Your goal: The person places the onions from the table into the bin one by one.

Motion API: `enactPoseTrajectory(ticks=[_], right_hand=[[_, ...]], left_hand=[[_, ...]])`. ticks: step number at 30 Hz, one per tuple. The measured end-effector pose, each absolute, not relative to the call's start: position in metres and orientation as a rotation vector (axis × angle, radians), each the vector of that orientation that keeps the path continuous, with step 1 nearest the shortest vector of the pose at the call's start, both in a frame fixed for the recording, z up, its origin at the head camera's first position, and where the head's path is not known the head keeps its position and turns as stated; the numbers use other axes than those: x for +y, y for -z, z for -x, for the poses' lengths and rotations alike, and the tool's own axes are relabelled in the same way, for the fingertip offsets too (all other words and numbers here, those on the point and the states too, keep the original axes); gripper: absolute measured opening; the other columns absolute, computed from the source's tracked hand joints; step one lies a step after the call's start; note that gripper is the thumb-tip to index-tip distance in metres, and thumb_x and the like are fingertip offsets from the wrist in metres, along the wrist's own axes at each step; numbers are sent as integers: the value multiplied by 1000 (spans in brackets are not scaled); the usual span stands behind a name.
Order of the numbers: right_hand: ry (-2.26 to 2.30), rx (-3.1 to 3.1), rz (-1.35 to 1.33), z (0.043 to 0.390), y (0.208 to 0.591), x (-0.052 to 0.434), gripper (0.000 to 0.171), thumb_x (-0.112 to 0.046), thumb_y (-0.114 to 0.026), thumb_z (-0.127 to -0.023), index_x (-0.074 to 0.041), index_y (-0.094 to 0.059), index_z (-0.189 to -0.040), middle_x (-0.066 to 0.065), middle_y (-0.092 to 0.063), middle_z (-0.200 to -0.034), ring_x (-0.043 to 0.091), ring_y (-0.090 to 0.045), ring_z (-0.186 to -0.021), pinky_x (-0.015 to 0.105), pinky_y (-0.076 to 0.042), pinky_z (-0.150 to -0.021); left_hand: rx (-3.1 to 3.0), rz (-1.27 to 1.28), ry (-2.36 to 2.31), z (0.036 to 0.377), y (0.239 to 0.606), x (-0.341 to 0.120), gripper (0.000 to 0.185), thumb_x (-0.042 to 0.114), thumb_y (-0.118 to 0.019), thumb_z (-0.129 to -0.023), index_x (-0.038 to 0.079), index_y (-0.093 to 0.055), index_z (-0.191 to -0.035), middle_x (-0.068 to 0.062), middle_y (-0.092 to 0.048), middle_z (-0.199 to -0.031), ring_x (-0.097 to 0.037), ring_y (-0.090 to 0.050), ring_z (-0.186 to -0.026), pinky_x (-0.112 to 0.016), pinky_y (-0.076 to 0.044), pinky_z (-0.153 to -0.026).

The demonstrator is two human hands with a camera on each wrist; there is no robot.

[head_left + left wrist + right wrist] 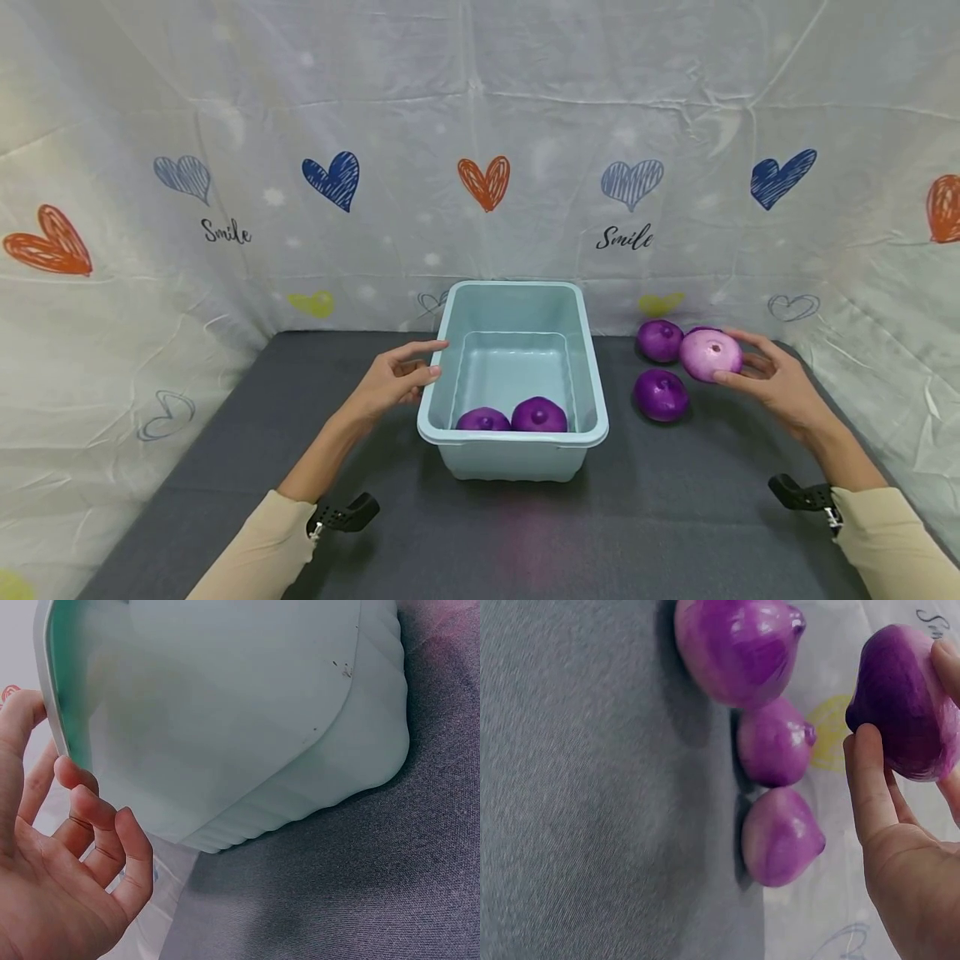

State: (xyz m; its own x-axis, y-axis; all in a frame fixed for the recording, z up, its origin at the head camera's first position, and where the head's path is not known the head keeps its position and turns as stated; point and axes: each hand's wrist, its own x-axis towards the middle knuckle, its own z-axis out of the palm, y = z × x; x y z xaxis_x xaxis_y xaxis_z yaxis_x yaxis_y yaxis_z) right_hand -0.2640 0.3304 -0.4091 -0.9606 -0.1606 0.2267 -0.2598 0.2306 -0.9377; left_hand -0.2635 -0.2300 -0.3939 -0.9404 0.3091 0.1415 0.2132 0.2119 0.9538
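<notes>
Cream sleeves (258,546) reach in from the lower left and lower right corners of our head view, with black straps (351,515) at the wrists. Between them, along the bottom of the frame, we see the dark grey worktop (480,542). At the centre we have a pale blue bin (512,460), standing upright; the left bin onion (483,420) and the right bin onion (539,415), both purple, sit side by side at its near end. Left of centre, our left hand (393,379) is partly open, index finger nearly straight and the others loosely bent, its index and thumb tips touching the bin's left rim. Right of centre, a front loose onion (661,396) rests on the worktop. Beside it, toward the right of the frame, our right hand (772,383) pinches the held onion (708,357) between thumb and fingers, spread only as wide as that onion, whose paler end faces us. Farther back lie a rear left onion (660,340) and a rear right onion (780,838), the latter mostly hidden behind the held one in our head view. Beyond, we see a white backdrop (420,50) printed with coloured hearts (331,180).
</notes>
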Motion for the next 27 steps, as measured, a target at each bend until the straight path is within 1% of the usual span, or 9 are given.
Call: enactPoseTrajectory(ticks=[5, 8, 11, 15, 19, 27], right_hand=[[-1931, -2350, -434, 264, 404, 323, 62, 2, -71, -95, -13, -48, -150, -3, -57, -129, 6, -58, -113, 21, -51, -83], [-1990, -2313, -463, 265, 401, 318, 61, 3, -70, -95, -13, -48, -149, -2, -57, -130, 7, -59, -114, 22, -52, -83], [-2028, -2296, -498, 265, 397, 313, 61, 4, -69, -95, -13, -47, -150, 1, -57, -131, 9, -60, -114, 23, -52, -85], [-2051, -2294, -530, 268, 392, 307, 61, 4, -68, -96, -11, -46, -151, 5, -55, -132, 12, -61, -114, 24, -51, -87], [-2060, -2295, -561, 270, 387, 300, 61, 4, -68, -96, -11, -46, -151, 7, -52, -134, 13, -60, -115, 24, -51, -88], [-2135, -2260, -635, 272, 375, 285, 60, 6, -64, -98, -10, -43, -152, 15, -44, -141, 18, -58, -118, 27, -51, -89]], left_hand=[[2375, -541, -1864, 263, 393, -229, 47, 19, -70, -100, 12, -59, -144, -12, -60, -84, -25, -53, -66, -30, -45, -61], [2371, -547, -1872, 263, 393, -229, 46, 18, -69, -100, 11, -59, -144, -11, -57, -81, -25, -50, -66, -28, -43, -60], [2367, -538, -1875, 263, 394, -229, 46, 18, -69, -100, 11, -59, -144, -11, -56, -81, -23, -52, -68, -28, -47, -62], [2363, -520, -1876, 263, 394, -230, 47, 18, -70, -99, 10, -59, -144, -11, -57, -81, -26, -55, -70, -31, -50, -65], [2359, -519, -1875, 264, 394, -231, 47, 18, -70, -100, 10, -59, -144, -11, -54, -79, -27, -52, -70, -31, -50, -65], [2369, -514, -1856, 263, 394, -232, 47, 19, -69, -100, 12, -59, -145, -14, -63, -90, -29, -57, -75, -33, -52, -68]])
